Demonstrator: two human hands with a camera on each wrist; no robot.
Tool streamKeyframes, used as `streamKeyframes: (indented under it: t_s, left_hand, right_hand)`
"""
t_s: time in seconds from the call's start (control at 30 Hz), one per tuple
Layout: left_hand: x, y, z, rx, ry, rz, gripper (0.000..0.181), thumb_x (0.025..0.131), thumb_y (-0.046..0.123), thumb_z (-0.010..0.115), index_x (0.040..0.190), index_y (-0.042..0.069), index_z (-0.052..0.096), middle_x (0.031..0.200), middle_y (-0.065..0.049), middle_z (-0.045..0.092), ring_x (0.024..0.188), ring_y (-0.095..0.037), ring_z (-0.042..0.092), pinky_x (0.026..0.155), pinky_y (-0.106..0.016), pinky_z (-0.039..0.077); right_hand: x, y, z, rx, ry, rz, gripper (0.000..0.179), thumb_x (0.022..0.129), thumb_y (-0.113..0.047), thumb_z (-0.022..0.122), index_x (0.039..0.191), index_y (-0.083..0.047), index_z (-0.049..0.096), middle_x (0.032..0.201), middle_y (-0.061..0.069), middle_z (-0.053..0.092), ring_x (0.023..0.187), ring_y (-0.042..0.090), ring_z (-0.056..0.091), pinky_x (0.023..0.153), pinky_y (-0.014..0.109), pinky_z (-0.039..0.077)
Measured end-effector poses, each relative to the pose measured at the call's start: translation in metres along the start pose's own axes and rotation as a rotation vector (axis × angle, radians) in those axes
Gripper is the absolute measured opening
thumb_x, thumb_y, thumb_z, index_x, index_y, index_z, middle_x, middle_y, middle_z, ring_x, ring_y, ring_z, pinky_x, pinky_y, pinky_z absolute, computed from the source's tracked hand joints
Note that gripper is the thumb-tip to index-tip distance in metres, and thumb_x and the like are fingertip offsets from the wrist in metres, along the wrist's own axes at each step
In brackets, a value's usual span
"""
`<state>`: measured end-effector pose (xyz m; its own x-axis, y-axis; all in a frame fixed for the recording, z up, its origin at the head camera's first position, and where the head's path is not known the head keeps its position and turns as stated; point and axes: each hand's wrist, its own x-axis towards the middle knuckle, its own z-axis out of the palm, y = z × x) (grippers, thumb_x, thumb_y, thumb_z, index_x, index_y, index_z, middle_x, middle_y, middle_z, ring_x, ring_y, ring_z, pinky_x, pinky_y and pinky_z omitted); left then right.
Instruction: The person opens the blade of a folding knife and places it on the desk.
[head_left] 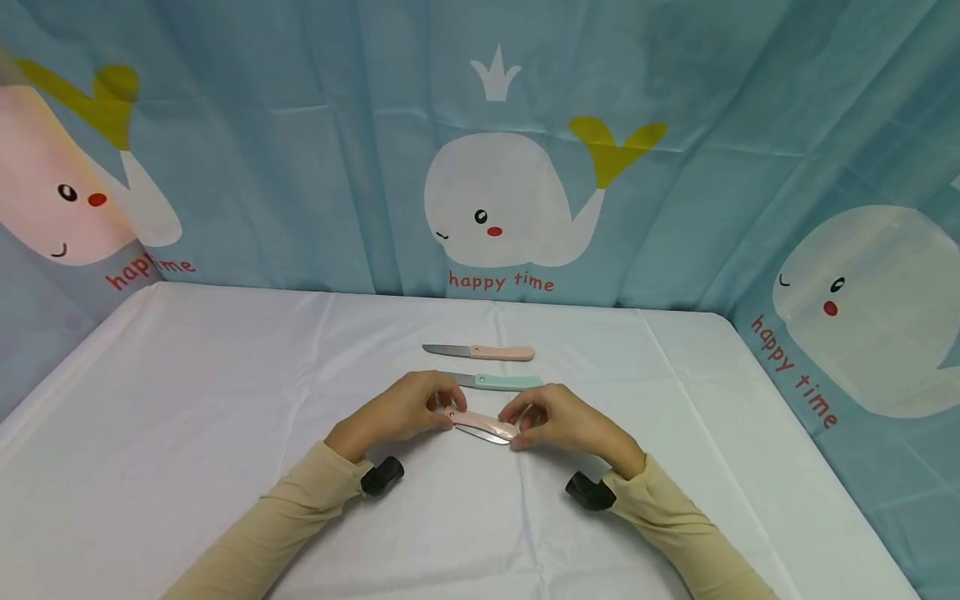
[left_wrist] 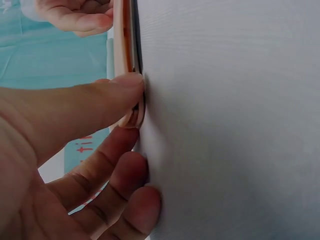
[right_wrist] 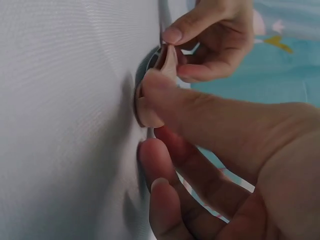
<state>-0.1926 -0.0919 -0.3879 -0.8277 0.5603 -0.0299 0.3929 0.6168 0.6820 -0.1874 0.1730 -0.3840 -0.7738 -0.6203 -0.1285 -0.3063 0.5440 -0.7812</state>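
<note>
A pink folding knife lies low over the white cloth in the head view, its blade partly folded toward the near side of the handle. My left hand pinches its left end by the pivot between thumb and fingers. At the handle's right end, my right hand holds it with thumb and fingertips. The right wrist view shows the thumb across the butt of the handle. Beyond the hands lies a mint-green knife with its blade out, the blade tip hidden by the left hand. Farther back is another pink knife, unfolded.
A white cloth with fold creases covers the table. Blue curtains printed with whales hang behind it and at both sides. Black wrist cameras sit under both sleeves, the left one and the right one.
</note>
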Motion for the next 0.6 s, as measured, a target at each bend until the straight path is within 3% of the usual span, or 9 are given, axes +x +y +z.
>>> streamKeyframes:
  t_s: [0.33,0.6]
  left_hand:
    - [-0.0006,0.0013,-0.0012,0.007,-0.016,-0.001,0.014,0.088,0.005,0.073,0.100,0.011,0.073,0.093,-0.003,0.065,0.076,-0.011,0.053,0.071,-0.024,0.045]
    - [-0.0008,0.0012,-0.0026,0.019,-0.028,0.006,0.014,0.089,0.007,0.072,0.103,0.011,0.074,0.093,-0.001,0.066,0.078,-0.010,0.053,0.071,-0.024,0.045]
  right_hand:
    - [0.0008,0.0059,0.0011,-0.007,-0.003,-0.016,0.031,0.079,-0.009,0.083,0.108,-0.006,0.073,0.099,0.006,0.070,0.078,0.006,0.058,0.071,0.019,0.050]
    - [0.0016,0.0083,0.0015,-0.018,0.006,-0.026,0.030,0.080,-0.011,0.082,0.108,-0.006,0.073,0.098,0.005,0.070,0.077,0.005,0.059,0.070,0.019,0.050]
